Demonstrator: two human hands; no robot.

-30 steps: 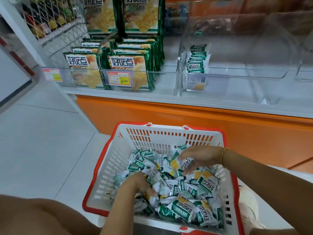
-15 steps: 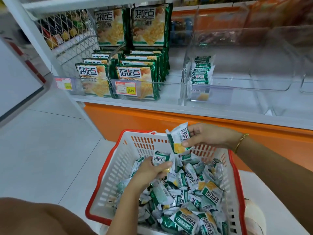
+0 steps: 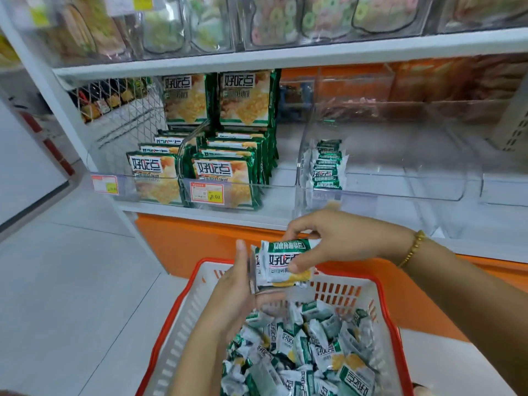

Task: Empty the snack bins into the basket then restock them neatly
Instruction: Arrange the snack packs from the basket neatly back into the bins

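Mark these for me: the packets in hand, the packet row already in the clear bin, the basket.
held packets (image 3: 275,261): head view, white front of the nearer packet.
packet row (image 3: 327,167): head view, a green edge mid-row.
basket (image 3: 365,294): head view, white back wall.

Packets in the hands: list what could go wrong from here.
1. The packets sit stacked between the left hand and right hand; one could drop into the basket.
2. The standing row in the clear bin has no support on its open side, so adding more might topple it.
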